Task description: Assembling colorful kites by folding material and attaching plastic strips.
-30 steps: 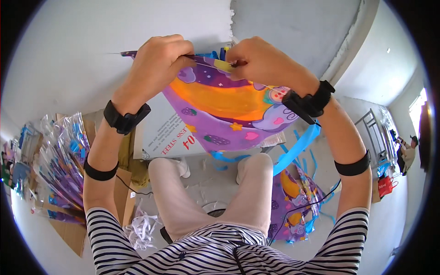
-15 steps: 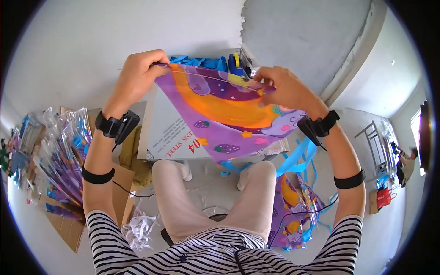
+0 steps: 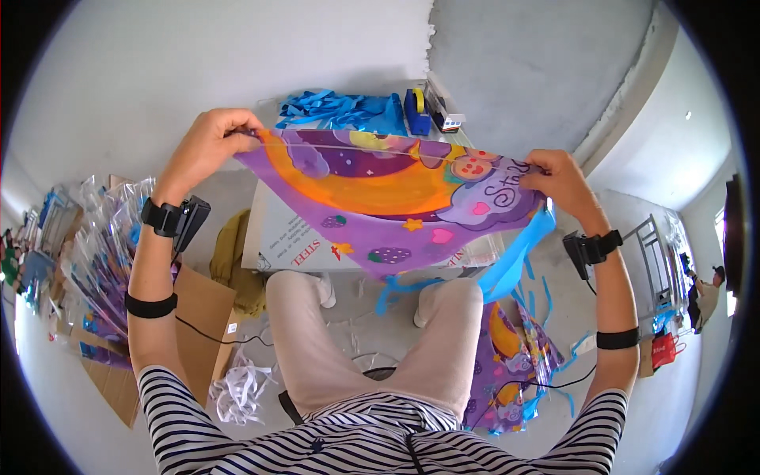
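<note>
A purple kite (image 3: 356, 190) with an orange crescent moon, clouds, stars and strawberries is stretched between my hands above the table. My left hand (image 3: 210, 146) pinches its upper left corner between thumb and fingers. At the opposite corner, my right hand (image 3: 562, 182) grips the edge with the fingers closed. A thin pale line runs across the kite just below its top edge. Blue ribbon tails (image 3: 518, 253) hang from the right corner and lower tip, down beside my knee.
The white table (image 3: 277, 229) carries a pile of blue ribbons (image 3: 332, 109) and a blue tape dispenser (image 3: 417, 111). On the left stands a cardboard box (image 3: 198, 317) with plastic-wrapped kites. White strips (image 3: 241, 392) lie on the floor; more printed kites (image 3: 514, 356) rest by my right leg.
My hands have moved apart, the right one sliding outward to the right corner. The kite's top edge is now spread wide, showing more of the print and the blue ribbons behind.
</note>
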A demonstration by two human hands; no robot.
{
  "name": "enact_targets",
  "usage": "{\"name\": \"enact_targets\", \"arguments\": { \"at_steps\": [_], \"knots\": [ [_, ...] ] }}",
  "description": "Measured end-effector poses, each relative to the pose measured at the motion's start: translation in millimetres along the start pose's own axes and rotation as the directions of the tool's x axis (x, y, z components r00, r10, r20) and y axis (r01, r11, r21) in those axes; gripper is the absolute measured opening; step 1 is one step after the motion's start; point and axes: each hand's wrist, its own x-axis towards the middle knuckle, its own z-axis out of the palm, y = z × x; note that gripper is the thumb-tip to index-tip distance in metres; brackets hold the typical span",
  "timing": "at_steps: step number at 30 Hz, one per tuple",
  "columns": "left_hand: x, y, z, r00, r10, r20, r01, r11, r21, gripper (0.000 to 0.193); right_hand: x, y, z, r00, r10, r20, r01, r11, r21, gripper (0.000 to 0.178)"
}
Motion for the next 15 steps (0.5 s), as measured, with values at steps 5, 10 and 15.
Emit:
{"name": "enact_targets", "arguments": {
  "at_steps": [5, 10, 15],
  "knots": [
    [1, -5, 3, 0.974, -0.133, 0.186, 0.146, 0.988, -0.056, 0.014, 5, -9, -19, 0.998, 0.007, 0.063, -0.015, 0.992, 0.129, 0.014],
    [18, -31, 23, 0.969, -0.159, 0.188, 0.114, 0.967, 0.230, 0.020, 29, 4, -19, 0.994, 0.013, 0.104, -0.009, 0.999, -0.039, 0.017],
    [16, -51, 48, 0.971, -0.066, 0.228, 0.077, 0.996, -0.037, 0.031, 51, 11, -18, 0.992, 0.005, 0.129, -0.011, 0.999, 0.045, 0.018]
  ]
}}
